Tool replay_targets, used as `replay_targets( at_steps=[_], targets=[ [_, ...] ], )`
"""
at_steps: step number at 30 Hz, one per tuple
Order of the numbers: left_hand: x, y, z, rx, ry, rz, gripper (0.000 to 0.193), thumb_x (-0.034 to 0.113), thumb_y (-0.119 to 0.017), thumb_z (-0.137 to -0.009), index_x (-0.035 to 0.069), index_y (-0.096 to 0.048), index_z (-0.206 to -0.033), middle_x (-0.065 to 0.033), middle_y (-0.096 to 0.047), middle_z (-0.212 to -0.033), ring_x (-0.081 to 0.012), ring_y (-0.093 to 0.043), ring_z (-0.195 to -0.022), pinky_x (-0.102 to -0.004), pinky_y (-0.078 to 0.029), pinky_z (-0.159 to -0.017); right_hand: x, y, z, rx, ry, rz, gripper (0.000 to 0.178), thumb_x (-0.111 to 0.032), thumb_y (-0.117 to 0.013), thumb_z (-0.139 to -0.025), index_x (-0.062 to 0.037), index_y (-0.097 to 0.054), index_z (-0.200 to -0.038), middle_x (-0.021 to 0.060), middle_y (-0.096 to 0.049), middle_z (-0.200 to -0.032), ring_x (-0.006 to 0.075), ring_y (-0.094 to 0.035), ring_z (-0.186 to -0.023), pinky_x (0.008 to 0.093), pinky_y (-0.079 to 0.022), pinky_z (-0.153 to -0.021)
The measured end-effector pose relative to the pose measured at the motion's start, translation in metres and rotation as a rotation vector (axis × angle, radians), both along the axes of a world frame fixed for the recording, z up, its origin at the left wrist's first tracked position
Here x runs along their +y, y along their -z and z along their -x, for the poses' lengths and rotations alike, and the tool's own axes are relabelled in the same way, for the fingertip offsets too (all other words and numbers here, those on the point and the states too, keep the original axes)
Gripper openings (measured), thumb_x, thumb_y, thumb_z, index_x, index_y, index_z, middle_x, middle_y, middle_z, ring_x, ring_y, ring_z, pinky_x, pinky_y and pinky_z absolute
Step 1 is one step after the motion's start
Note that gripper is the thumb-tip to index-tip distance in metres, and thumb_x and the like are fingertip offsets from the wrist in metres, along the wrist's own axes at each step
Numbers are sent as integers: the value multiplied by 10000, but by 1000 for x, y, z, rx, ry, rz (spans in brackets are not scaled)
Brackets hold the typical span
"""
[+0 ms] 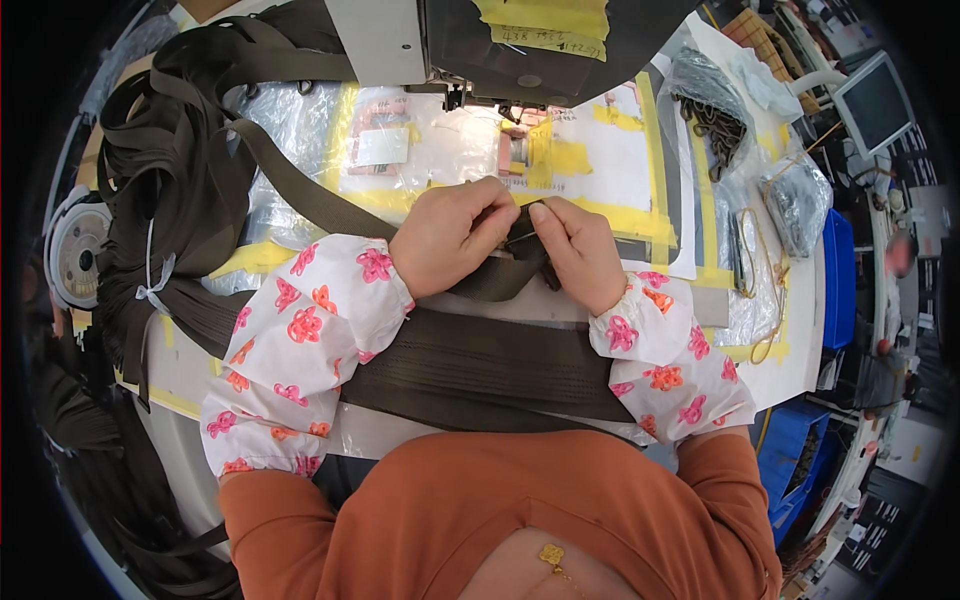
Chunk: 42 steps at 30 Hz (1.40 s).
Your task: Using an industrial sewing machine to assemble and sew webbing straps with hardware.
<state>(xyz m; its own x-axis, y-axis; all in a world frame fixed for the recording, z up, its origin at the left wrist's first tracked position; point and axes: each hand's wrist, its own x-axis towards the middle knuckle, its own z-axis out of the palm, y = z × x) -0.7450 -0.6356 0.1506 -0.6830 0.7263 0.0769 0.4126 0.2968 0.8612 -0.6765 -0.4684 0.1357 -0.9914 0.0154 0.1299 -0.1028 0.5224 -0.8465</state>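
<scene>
Just below the sewing machine head (pixel 545 60), both my hands are closed on a dark olive webbing strap (pixel 497 280). My left hand (pixel 450 238) pinches it with curled fingers, and my right hand (pixel 583 256) grips its folded end between thumb and fingers. A small glint shows between the hands, too small to name. From a large looped bundle of the same webbing (pixel 165 190) on the left, a length runs toward my left hand. Under my forearms lie flat lengths of wide dark webbing (pixel 480 365), side by side.
Yellow-taped paper sheets (pixel 430 175) cover the table under the machine. Dark metal hooks (pixel 715 135) in clear plastic lie at the right, near a thin tan cord (pixel 772 300). Beyond the right edge are blue bins (pixel 838 280) and a screen (pixel 873 105). A white-tied webbing bunch (pixel 155 290) sits left.
</scene>
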Motion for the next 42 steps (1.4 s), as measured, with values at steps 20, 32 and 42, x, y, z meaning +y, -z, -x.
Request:
replay_targets(
  at_steps=[20, 32, 42],
  targets=[
    [6, 23, 41, 782, -33, -159, 204, 126, -626, -765, 71, -620, -961, -100, -614, -721, -284, -594, -616, -355, -478, -544, 25, -3, 43, -766, 79, 1135, 292, -206, -338, -933, 1, -541, -902, 114, -597, -653, 151, -529, -434, 230, -426, -383],
    [21, 24, 60, 941, 137, 205, 312, 139, -654, -713, 61, -581, -1006, -71, -633, -958, -257, -613, -730, -337, -504, -621, 37, 10, 59, 56, 121, 70, 384, -176, -733, -687, 38, -591, -973, 151, -645, -848, 225, -635, -775, 300, -499, -710],
    [15, 24, 45, 659, 76, 178, 295, 88, -536, -804, 66, -567, -1097, -112, -610, -1017, -311, -602, -801, -371, -500, -688, 50, 12, 63, 78, 1, -130, 358, -169, -714, -738, 36, -588, -1003, 111, -618, -883, 167, -598, -812, 273, -469, -749]
  ],
)
